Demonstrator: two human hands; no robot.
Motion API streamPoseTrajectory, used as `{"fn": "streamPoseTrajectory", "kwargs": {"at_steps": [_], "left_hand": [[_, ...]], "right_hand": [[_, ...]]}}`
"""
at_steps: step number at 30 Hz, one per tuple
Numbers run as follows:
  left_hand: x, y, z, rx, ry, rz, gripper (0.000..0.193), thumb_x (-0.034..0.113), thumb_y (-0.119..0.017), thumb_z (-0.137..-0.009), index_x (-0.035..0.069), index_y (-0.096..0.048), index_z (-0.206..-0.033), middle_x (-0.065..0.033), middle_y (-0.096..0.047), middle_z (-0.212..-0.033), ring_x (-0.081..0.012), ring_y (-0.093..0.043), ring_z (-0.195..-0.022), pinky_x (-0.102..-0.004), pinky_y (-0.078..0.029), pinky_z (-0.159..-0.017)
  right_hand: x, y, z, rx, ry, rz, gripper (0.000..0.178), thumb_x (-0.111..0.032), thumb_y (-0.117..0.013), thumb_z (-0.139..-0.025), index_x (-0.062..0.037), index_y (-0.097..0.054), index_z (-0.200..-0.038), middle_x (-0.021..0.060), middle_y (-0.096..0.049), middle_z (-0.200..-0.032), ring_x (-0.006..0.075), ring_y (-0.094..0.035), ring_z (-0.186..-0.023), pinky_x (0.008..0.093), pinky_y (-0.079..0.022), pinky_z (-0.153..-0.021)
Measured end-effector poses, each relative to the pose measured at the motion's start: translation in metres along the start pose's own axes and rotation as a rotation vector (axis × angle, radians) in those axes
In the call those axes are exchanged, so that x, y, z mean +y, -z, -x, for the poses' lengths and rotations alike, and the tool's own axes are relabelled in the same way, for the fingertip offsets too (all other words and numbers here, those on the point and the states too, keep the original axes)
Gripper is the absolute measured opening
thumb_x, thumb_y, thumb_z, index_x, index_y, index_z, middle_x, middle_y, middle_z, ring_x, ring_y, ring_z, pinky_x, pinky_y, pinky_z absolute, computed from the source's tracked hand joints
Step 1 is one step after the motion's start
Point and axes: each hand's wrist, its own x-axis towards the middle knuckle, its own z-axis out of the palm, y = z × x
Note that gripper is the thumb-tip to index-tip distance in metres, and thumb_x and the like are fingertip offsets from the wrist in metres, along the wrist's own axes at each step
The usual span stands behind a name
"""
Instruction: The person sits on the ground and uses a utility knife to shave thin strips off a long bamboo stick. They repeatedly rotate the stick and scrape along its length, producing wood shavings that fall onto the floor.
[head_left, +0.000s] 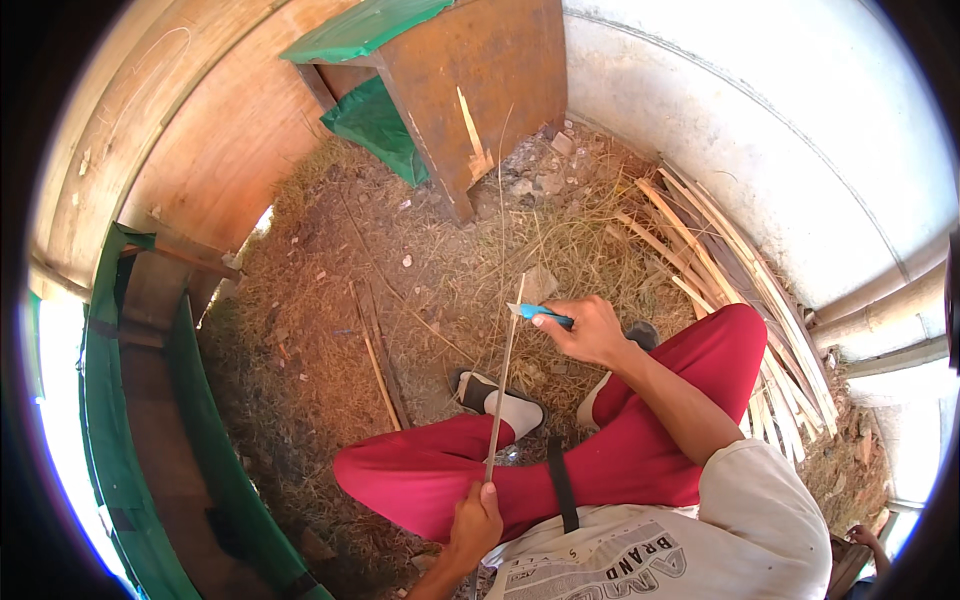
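My left hand (474, 522) is closed round the lower end of a long, thin wooden strip (502, 400), close to my lap. The strip slants up and away over my crossed legs in red trousers (420, 480). In my right hand (592, 332) is a blue utility knife (545, 317). Its blade lies at the strip's far part, apparently touching it. Between the two hands the strip runs bare. Below it, a dark shoe (480, 388) rests on the ground.
A pile of wooden strips (720, 260) lies along the white wall (790, 130) at right. A wooden cabinet (480, 80) with green sheeting stands ahead. Green-covered shelving (200, 420) is on the left. Another person's hand (860, 536) shows at lower right. Loose sticks (378, 365) lie on the dry grass.
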Motion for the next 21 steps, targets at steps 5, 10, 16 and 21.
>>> {"fn": "streamPoseTrajectory", "kwargs": {"at_steps": [5, 10, 16, 21], "left_hand": [[-0.010, -0.012, 0.014, -0.251, 0.177, 0.757, 0.047, 0.041, -0.033, -0.112, 0.007, -0.048, -0.084, 0.0022, -0.040, -0.064, -0.0103, -0.037, -0.053, -0.0305, -0.032, -0.048], [-0.029, -0.011, 0.037, -0.215, 0.142, 0.438, 0.048, 0.037, -0.037, -0.111, 0.002, -0.052, -0.083, -0.0089, -0.045, -0.063, -0.0208, -0.048, -0.057, -0.0403, -0.040, -0.055], [-0.043, -0.003, 0.042, -0.087, 0.122, 0.178, 0.052, 0.038, -0.035, -0.111, -0.003, -0.057, -0.086, -0.0240, -0.056, -0.066, -0.0446, -0.059, -0.064, -0.0508, -0.046, -0.062], [-0.044, -0.004, 0.011, -0.037, 0.019, 0.094, 0.055, 0.045, -0.032, -0.111, 0.002, -0.053, -0.085, -0.0061, -0.051, -0.063, -0.0190, -0.053, -0.057, -0.0386, -0.042, -0.054]], "right_hand": [[0.012, -0.010, 0.002, 0.098, 0.148, 0.080, 0.044, -0.053, -0.069, -0.092, -0.0112, -0.081, -0.100, 0.0118, -0.075, -0.078, 0.0298, -0.069, -0.059, 0.0406, -0.054, -0.055], [0.050, -0.008, -0.014, 0.079, -0.301, 0.329, 0.046, -0.054, -0.065, -0.094, -0.0112, -0.080, -0.103, 0.0120, -0.072, -0.070, 0.0311, -0.071, -0.062, 0.0413, -0.055, -0.058], [0.033, 0.020, -0.037, 0.123, -0.333, 0.163, 0.047, -0.056, -0.062, -0.095, -0.0128, -0.080, -0.104, 0.0139, -0.066, -0.059, 0.0324, -0.067, -0.055, 0.0429, -0.054, -0.056], [0.011, 0.005, -0.006, 0.077, -0.116, 0.102, 0.042, -0.051, -0.065, -0.095, -0.0133, -0.081, -0.104, 0.0137, -0.066, -0.060, 0.0311, -0.063, -0.051, 0.0418, -0.052, -0.052]]}}
